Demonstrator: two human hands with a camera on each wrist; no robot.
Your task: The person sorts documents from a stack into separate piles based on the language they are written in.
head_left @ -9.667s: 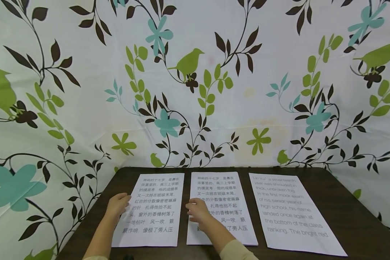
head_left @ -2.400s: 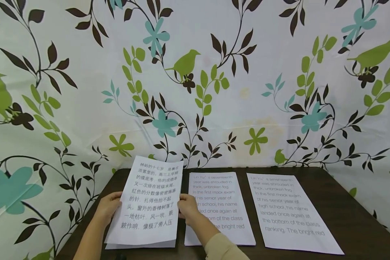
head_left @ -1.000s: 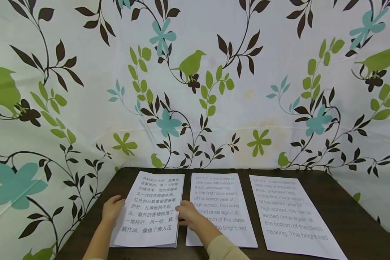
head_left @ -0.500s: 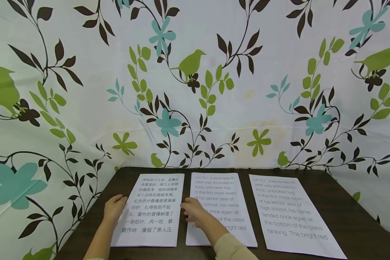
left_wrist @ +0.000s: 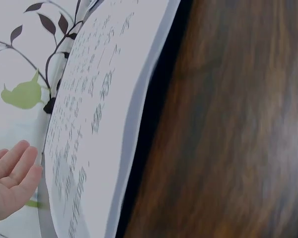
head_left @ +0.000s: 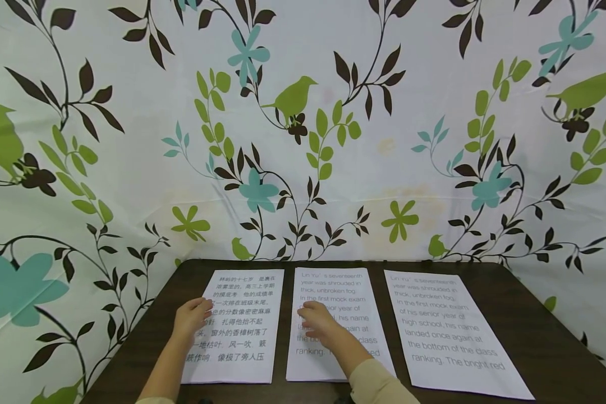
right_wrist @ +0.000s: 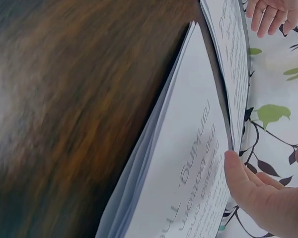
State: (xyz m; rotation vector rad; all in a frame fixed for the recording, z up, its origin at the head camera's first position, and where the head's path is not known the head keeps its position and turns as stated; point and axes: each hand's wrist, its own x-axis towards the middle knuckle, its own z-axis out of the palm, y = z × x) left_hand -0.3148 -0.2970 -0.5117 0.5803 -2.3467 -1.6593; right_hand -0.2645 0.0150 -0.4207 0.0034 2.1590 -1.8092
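Hovering over printed pages [head_left: 237,335], bare fingers [right_wrist: 239,179]

Dark wood-grain table [head_left: 517,314] under left printed stack [head_left: 242,328], middle stack [head_left: 352,310], right paper [head_left: 449,334]

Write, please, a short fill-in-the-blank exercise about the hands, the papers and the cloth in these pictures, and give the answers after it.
1. In the head view, the left hand partly covers the left paper, whose text is in ____.
2. There, the right hand partly covers the ____ one of the three printed papers.
3. English text shows on the right paper and on ____ other.
4. The birds on the patterned cloth are coloured ____.

Missing words: Chinese; middle; one; green.
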